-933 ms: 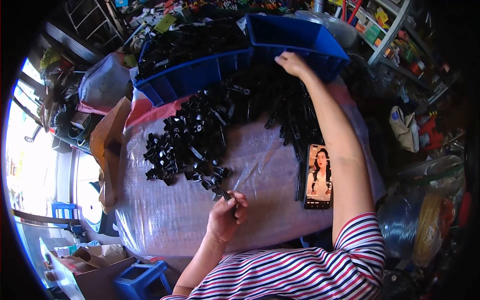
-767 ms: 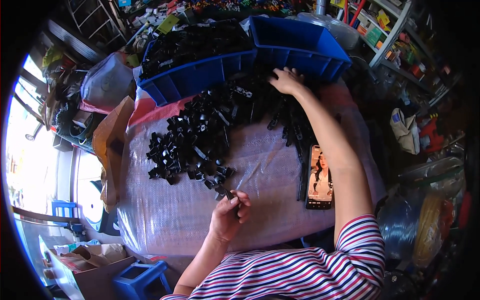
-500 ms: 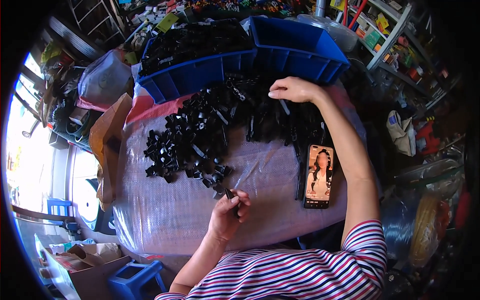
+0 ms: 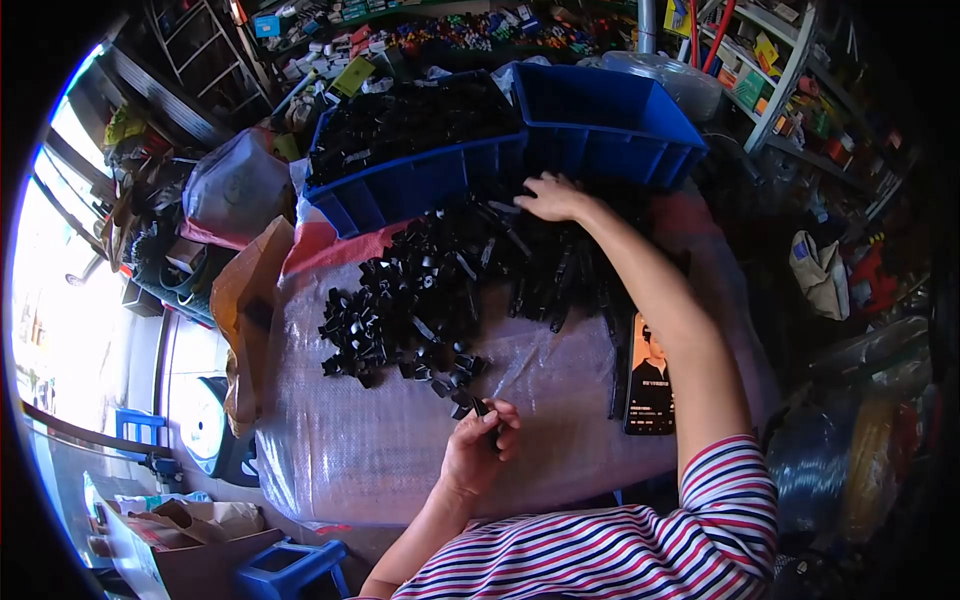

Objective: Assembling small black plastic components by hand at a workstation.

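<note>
Near the front of the wrapped bundle, my left hand [image 4: 480, 452] is closed around a small black plastic piece [image 4: 487, 412]. Just beyond its fingertips lie loose black clip-like pieces [image 4: 375, 320], heaped toward the left. My right hand [image 4: 553, 198] is stretched far forward over a pile of longer black strips [image 4: 560, 275], close to the blue bins. Its fingers look apart, and I make out nothing held between them; their tips are dark against the pile. A phone [image 4: 648, 385] with a lit screen lies at the right, partly covered by my right forearm.
One blue bin [image 4: 420, 180] at the back is filled with black parts; a second blue bin [image 4: 620, 142] stands right of it. Brown paper [image 4: 243, 325] rises along the left edge. A blue stool [image 4: 290, 567] sits low left, and a metal shelf [image 4: 780, 85] stands back right.
My right hand has moved left over the strips, and its forearm now covers part of the phone. The phone's picture has changed. My left hand keeps its grip; the whole view has shifted slightly.
</note>
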Motion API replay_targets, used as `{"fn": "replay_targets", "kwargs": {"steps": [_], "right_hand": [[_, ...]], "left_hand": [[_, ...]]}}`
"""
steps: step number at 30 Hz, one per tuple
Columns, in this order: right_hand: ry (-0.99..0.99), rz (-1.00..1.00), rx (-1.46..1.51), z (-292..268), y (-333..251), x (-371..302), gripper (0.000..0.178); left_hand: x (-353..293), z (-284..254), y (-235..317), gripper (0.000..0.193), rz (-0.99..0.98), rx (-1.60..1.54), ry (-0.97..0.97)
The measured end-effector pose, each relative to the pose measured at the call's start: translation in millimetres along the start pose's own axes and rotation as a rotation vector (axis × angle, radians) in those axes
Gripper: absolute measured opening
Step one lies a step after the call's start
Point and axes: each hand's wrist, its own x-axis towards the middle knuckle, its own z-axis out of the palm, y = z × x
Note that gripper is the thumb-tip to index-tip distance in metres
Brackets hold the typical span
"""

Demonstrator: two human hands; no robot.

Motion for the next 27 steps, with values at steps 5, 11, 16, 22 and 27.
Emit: {"fn": "replay_targets", "kwargs": {"steps": [5, 11, 16, 22, 27], "right_hand": [[-0.007, -0.273, -0.017, -6.3, 7.4, -64.0, 0.048], [0.044, -0.453, 0.534, -45.4, 64.0, -67.0, 0.021], [0.338, 0.097, 0.072, -22.6, 144.8, -12.9, 0.042], [0.118, 0.193, 0.038, -1.5, 87.6, -33.0, 0.064], [-0.108, -0.046, 0.124, -8.4, 59.4, -66.3, 0.057]], "left_hand": [[2.4, -3.0, 2.8, 0.021, 0.012, 0.040, -0.001], [4.1, -1.2, 2.2, 0.021, 0.012, 0.039, 0.001], [6.6, -0.5, -0.3, 0.021, 0.009, 0.049, -0.017], [3.4, -1.1, 0.3, 0.020, 0.014, 0.047, 0.017], [2.5, -6.0, 4.0, 0.022, 0.037, 0.060, 0.022]]}}
